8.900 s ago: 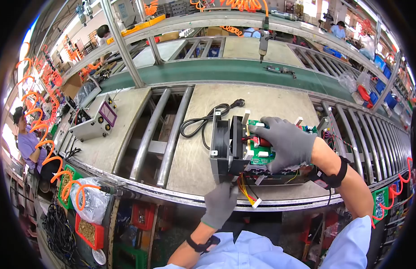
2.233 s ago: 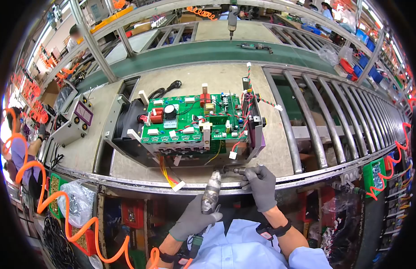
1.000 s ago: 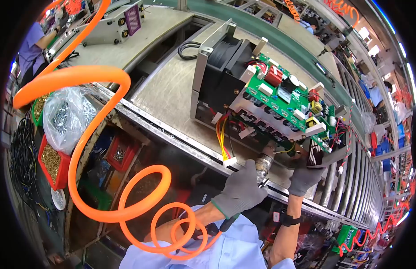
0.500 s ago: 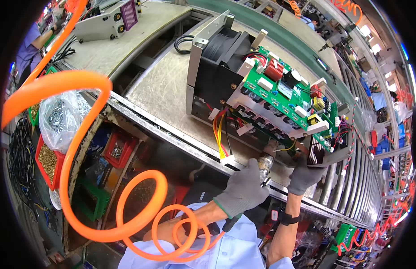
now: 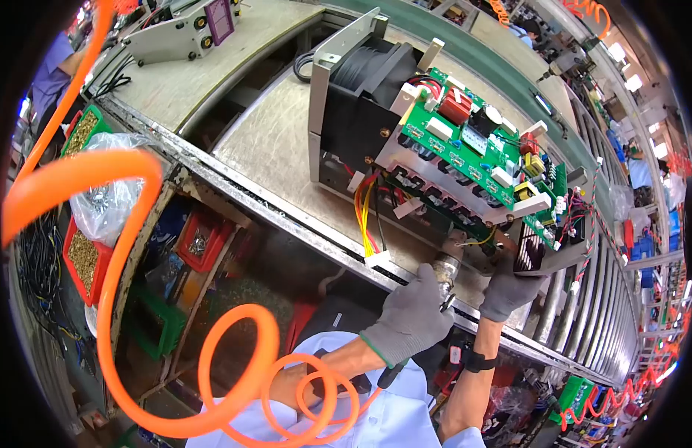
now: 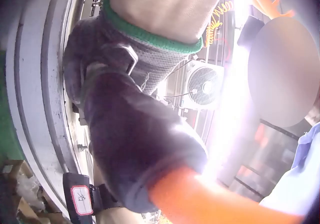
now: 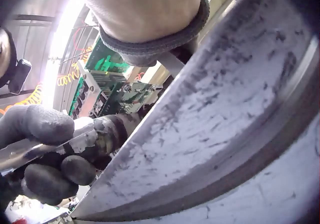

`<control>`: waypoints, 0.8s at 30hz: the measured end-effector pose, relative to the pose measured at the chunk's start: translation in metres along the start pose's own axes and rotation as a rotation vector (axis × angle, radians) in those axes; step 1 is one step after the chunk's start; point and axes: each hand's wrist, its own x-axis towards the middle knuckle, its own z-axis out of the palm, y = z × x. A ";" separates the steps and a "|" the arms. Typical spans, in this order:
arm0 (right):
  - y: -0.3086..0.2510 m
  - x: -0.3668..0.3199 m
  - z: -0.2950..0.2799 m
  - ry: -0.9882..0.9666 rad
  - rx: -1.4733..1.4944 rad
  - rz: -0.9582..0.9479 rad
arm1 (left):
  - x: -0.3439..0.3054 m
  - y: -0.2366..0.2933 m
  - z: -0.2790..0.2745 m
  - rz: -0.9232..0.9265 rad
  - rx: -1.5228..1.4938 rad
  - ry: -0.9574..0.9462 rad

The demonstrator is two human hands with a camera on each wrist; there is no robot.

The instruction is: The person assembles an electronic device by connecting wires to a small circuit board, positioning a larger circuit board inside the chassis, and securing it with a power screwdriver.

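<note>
Two gray-gloved hands are working close together at the near lower edge of an open electrical unit (image 5: 429,181). The left hand (image 5: 412,319) is grasping a worn, metal-bodied power tool (image 5: 446,270), which is pointing in under the unit's side; whether its tip is touching anything, I cannot tell. An orange coiled hose (image 5: 106,351) is looping across in front of the person's pale blue shirt (image 5: 402,403). The right hand (image 5: 508,290) is lying just beside a slotted panel (image 5: 529,250), near a thin yellow wire (image 5: 480,241); its fingertips are hiding behind the parts, so I cannot tell whether it is gripping anything. The unit is resting on a pale board (image 5: 267,138), its green circuit board (image 5: 465,153) facing up and its black fan housing (image 5: 361,112) standing at the left end. A bundle of wires (image 5: 365,216) is hanging from the near side, ending in a white connector (image 5: 377,259). Off to the left, a red bin (image 5: 101,270) is holding brass-colored pieces (image 5: 82,257).
</note>
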 end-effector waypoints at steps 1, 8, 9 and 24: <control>-0.002 0.000 -0.001 -0.009 -0.015 -0.001 | -0.001 0.001 0.000 -0.001 -0.010 -0.004; -0.011 0.000 0.005 0.012 0.056 0.096 | -0.005 0.014 -0.004 -0.094 -0.056 -0.093; -0.009 0.000 0.008 0.034 0.058 0.095 | -0.006 0.015 -0.004 -0.098 -0.048 -0.096; -0.018 0.000 0.006 -0.028 0.090 0.191 | -0.006 0.020 -0.018 -0.129 0.011 -0.157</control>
